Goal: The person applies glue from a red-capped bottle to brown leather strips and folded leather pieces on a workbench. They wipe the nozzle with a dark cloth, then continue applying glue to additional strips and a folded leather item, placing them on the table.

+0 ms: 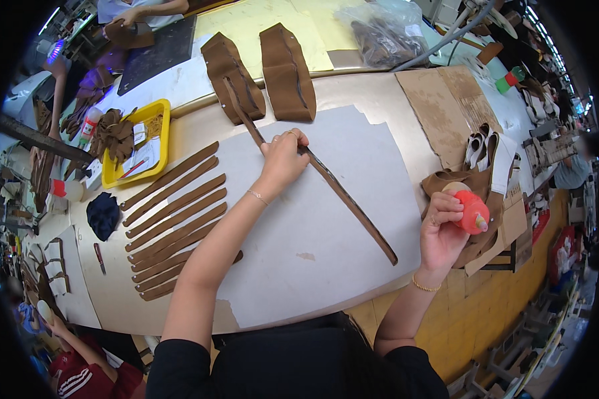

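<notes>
My left hand [285,159] is closed, pinching a long narrow brown strip [353,209] near its middle. The strip slants across the pale grey sheet [326,292], and its far end overlaps a wide brown piece [227,63]. A dark, shiny line runs along the part nearer me. My right hand [442,223] is wrapped around a red squeeze bottle [471,211], held off to the right with its nozzle pointing toward me. A second wide brown piece [286,73] lies beside the first. Left of my forearm, several brown strips [176,206] lie in a row.
A yellow tray [164,136] holds brown scraps. Near it are a dark blue cloth [104,216] and a slim dark red tool [99,258]. Cardboard [432,110] and brown pieces with white bands [502,163] lie right. Co-workers' arms show at the far left [80,346] and top left [150,9].
</notes>
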A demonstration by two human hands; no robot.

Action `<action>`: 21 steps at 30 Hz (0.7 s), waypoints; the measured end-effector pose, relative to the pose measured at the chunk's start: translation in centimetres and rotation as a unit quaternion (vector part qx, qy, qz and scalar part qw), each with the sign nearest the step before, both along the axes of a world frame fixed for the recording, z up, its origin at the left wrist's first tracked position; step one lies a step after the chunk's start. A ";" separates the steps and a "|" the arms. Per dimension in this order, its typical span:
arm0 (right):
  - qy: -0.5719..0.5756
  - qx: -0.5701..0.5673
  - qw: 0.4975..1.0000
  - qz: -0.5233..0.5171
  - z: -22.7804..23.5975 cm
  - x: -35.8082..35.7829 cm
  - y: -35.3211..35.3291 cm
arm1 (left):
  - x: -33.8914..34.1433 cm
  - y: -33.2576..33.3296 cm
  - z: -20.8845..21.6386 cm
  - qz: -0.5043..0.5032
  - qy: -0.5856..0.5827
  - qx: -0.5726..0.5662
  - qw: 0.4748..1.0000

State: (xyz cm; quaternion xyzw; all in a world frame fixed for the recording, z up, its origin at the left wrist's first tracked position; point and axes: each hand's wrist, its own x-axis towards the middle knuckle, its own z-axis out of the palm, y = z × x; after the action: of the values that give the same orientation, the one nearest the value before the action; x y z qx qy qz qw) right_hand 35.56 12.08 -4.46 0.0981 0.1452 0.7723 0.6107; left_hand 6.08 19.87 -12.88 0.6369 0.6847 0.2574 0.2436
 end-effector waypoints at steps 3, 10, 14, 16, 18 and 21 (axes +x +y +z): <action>0.007 -0.003 1.000 -0.006 0.0 -0.1 -0.1 | 0.3 -0.2 0.2 -0.006 -0.038 0.013 0.999; 0.004 0.002 1.000 -0.009 -0.4 0.0 0.0 | 1.0 -0.7 2.1 -0.015 -0.181 0.008 0.983; -0.013 0.008 1.000 -0.007 -0.9 0.2 0.2 | 1.3 -0.1 4.8 -0.046 -0.212 0.021 0.976; -0.021 0.008 1.000 -0.007 -1.1 0.3 0.3 | 1.7 1.1 5.3 -0.076 -0.215 0.047 0.973; -0.032 -0.001 0.999 -0.013 -1.5 0.6 0.8 | 2.0 2.9 6.0 -0.118 -0.189 0.080 0.972; -0.043 -0.006 0.999 -0.019 -2.3 1.1 1.7 | 2.6 6.9 7.5 -0.169 -0.160 0.086 0.969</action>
State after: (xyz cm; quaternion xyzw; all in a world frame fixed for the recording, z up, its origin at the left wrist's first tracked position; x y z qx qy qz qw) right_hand 36.65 13.80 -6.75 0.0640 0.1220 0.7628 0.6318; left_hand 8.63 26.75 -5.39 0.7122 0.4946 0.3696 0.3341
